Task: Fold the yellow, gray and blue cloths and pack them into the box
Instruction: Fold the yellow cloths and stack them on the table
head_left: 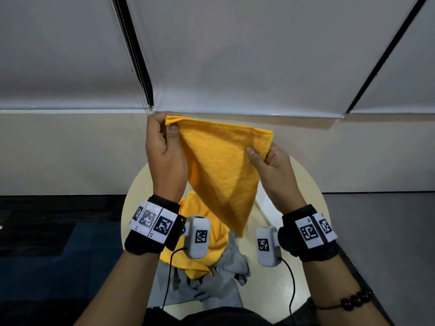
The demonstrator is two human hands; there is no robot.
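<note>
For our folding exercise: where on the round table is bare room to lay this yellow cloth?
Bare table shows near right, between the gray cloth and the rim, plus a thin strip along the left rim. The middle is crowded: another yellow cloth lies over the gray one.

No words or brand names are legible: the only signs are black-and-white square coded markers, three on the left wristband [153, 222], two on the right wristband [315, 229], one on the left white module [199, 236] and one on the right white module [267, 245], and the small characters beside the wristband markers are too small to read.
</note>
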